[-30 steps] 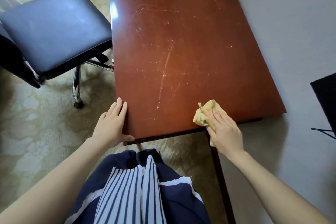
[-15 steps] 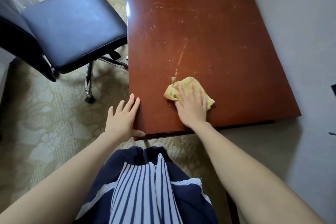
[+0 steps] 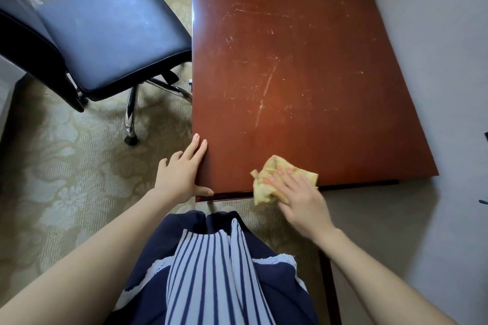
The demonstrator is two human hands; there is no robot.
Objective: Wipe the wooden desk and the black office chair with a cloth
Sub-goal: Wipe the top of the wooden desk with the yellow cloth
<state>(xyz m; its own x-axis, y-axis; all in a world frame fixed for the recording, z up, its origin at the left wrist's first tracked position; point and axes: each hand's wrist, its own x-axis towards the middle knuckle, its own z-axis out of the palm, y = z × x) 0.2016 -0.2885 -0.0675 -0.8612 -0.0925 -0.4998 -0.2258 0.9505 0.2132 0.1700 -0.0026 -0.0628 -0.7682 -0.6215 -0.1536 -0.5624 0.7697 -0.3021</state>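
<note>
Right hand (image 3: 301, 200) flat on the yellow cloth (image 3: 274, 182), fingers straight, pressing it at the desk's (image 3: 303, 74) near edge; part of the cloth hangs over that edge. Left hand (image 3: 182, 174) braces the near left corner, fingers extended along the side, thumb under the front edge. Black chair (image 3: 111, 34) stands left of the desk on patterned carpet (image 3: 66, 166).

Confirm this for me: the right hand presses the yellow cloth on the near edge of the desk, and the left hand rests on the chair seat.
One part is wrong. The left hand is not on the chair; it rests on the near left corner of the desk, fingers straight along the edge. The rest holds: the right hand presses the yellow cloth on the desk's near edge. The head view shows it.
</note>
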